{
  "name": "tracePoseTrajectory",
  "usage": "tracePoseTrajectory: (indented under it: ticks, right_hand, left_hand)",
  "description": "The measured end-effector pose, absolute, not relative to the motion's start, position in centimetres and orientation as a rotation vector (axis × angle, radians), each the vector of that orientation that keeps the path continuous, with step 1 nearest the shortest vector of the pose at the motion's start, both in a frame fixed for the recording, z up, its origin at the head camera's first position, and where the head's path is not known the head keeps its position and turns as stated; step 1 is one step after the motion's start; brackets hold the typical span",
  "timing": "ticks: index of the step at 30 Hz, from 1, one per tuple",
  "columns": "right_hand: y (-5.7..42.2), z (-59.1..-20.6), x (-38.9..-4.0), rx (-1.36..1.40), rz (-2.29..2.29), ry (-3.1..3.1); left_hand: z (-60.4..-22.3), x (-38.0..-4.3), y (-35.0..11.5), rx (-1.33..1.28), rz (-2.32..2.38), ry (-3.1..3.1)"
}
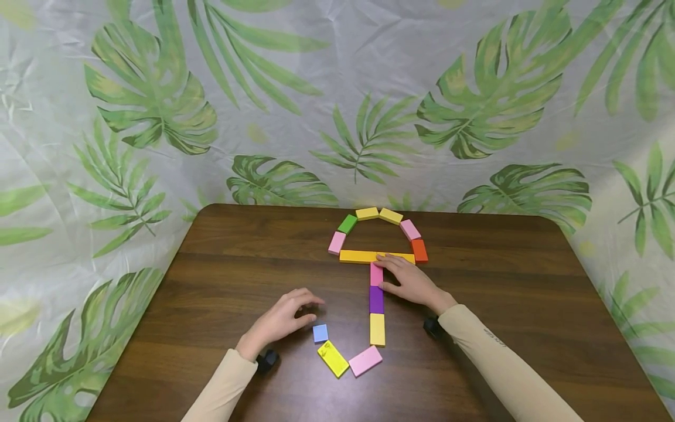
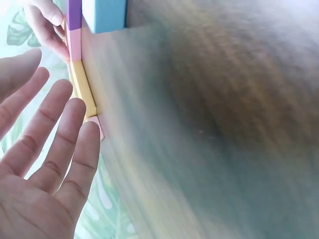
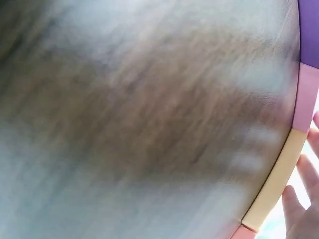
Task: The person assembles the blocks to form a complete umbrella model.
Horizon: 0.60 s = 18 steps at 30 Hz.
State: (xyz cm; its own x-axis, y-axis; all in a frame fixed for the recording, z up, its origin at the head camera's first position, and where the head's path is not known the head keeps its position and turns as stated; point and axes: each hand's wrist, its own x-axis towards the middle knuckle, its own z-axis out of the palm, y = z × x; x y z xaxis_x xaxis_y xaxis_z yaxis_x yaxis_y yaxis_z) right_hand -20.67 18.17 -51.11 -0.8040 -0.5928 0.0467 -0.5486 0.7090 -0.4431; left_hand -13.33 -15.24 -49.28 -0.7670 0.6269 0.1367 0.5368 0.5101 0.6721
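My right hand [image 1: 408, 280] lies over the top of a straight column of blocks, its fingertips at the orange bar [image 1: 355, 257] and its thumb near the joint between the pink block [image 1: 376, 274] and the purple block [image 1: 377, 300]. In the right wrist view, its fingers [image 3: 293, 206] reach the edge of the bar. Nothing is in my left hand [image 1: 279, 318]; its fingers are spread in the left wrist view. Just right of its thumb sits a small blue block [image 1: 320, 333]. A yellow block [image 1: 377, 329] forms the column's lower end.
Below the blue block, a bright yellow block [image 1: 333, 358] and a light pink block [image 1: 365, 361] curve toward the column. Above the bar, an arch includes a green block [image 1: 347, 224] and a red block [image 1: 419, 250]. Leaf-printed cloth [image 1: 369, 76] hangs behind the brown table [image 1: 237, 246].
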Motion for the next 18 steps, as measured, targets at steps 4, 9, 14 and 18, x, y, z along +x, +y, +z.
tracePoseTrajectory:
  ticks: [4,9,14,18]
  right_hand:
    - [18.1,-51.1,-20.8,-0.939,-0.678,2.825]
    - [18.1,-51.0,-20.9,-0.919,-0.677,2.83]
    - [18.1,-50.9,-21.0,-0.894,-0.732,2.823]
    - [18.2,-50.9,-21.1,-0.856,-0.827,2.815]
  left_hand:
    - [-49.1,-13.6,-15.0,1.02,1.097,2.642]
    - [-48.8,-13.9,-14.6,1.013,1.097,2.656]
    - [-48.7,-14.1,-14.3,0.99,1.096,2.656]
    - [-48.6,-14.4,-14.0,1.008,1.115,2.665]
